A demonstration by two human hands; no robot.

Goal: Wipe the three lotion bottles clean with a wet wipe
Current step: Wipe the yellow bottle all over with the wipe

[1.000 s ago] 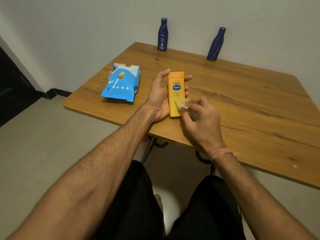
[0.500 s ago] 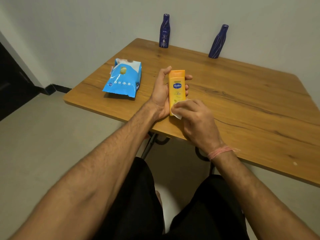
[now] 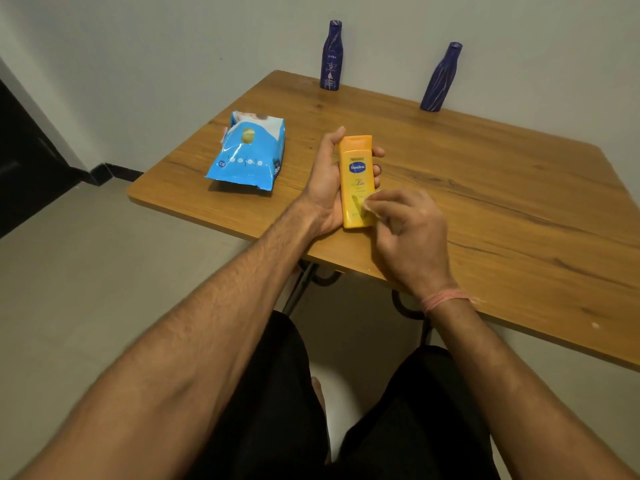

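Note:
My left hand (image 3: 325, 188) grips a yellow Vaseline lotion bottle (image 3: 356, 174) from behind, cap pointing away, just above the table's near edge. My right hand (image 3: 408, 237) pinches a small white wet wipe (image 3: 369, 204) and presses it against the bottle's lower right front. Most of the wipe is hidden by the fingers. Two dark blue lotion bottles stand upright at the table's far edge by the wall, one at the back middle (image 3: 331, 57) and one to its right (image 3: 440, 79).
A blue and white pack of wet wipes (image 3: 247, 155) lies on the wooden table (image 3: 502, 188) left of my hands. The wall runs right behind the table. My legs in black trousers are under the near edge.
My right hand with the wipe slid left onto the bottle's lower front, then shifted back to its right side. The left hand has kept its hold on the bottle.

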